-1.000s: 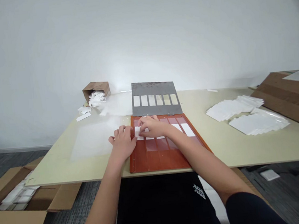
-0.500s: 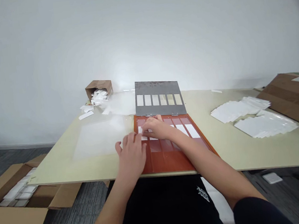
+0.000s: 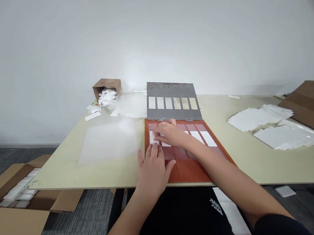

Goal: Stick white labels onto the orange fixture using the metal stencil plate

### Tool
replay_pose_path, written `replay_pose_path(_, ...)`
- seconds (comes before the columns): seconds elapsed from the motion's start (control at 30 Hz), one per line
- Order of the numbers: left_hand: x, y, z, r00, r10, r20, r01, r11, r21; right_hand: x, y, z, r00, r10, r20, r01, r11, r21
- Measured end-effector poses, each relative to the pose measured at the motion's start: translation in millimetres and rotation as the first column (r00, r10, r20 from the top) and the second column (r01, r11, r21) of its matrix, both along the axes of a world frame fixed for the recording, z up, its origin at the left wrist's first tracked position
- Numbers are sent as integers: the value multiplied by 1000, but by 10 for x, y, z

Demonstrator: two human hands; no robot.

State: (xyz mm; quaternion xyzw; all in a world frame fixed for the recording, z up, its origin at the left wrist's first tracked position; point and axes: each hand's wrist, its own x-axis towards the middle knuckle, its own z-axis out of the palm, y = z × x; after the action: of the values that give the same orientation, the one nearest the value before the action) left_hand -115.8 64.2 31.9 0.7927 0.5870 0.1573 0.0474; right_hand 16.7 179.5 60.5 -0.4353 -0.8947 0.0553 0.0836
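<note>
My left hand (image 3: 154, 166) lies with fingers spread, its fingertips at the lower end of the leftmost white card (image 3: 153, 136) in an orange-red tray (image 3: 185, 172). Across the tray reaches my right hand (image 3: 170, 134), fingers stretched out to the left over the same card and partly hiding the cards beside it. Further white cards (image 3: 207, 138) lie side by side in the tray's slots on the right. A grey metal lid (image 3: 167, 86) with several rectangular windows is hinged to the tray's far edge and stands raised.
At the back left, a small cardboard box (image 3: 114, 84) spills white slips. A translucent sheet (image 3: 106, 141) covers the table left of the tray. To the right lie fanned stacks of white sheets (image 3: 260, 117) and a brown carton (image 3: 310, 107). An uncovered carton (image 3: 19, 225) sits on the floor.
My left hand has shifted right onto the tray, its thumb spreading out. My right hand stays over the left cards, fingers a little straighter. The view has turned slightly.
</note>
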Motion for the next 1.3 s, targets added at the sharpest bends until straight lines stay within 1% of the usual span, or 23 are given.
replay_pose_path(0.27,2,22,-9,999,-18,36,19,999,-26,-17,37,-40,997,-59,-48,57,997,-55)
replay_pose_path(0.43,-34,34,30,999,-39,32,41,997,-71,-29,48,-42,994,-88,-71,83,994,-70)
replay_pose_path(0.67,-40,54,92,1000,-25,-3,24,998,-63,-33,36,-17,989,-111,-100,102,991,-89)
replay_pose_path(0.83,-25,59,103,1000,-13,-10,12,999,-52,-8,51,-37,995,-85,-45,84,996,-25)
replay_pose_path(0.93,-21,60,108,1000,-5,-16,4,999,-48,-2,37,-36,995,-92,-24,92,996,6)
replay_pose_path(1.17,-13,28,151,1000,-4,-25,2,998,-68,-36,-8,32,994,-105,31,105,994,-19)
replay_pose_path(1.3,-1,-98,185,997,-12,-82,5,997,-78,-30,-112,51,996,-82,38,83,996,-25)
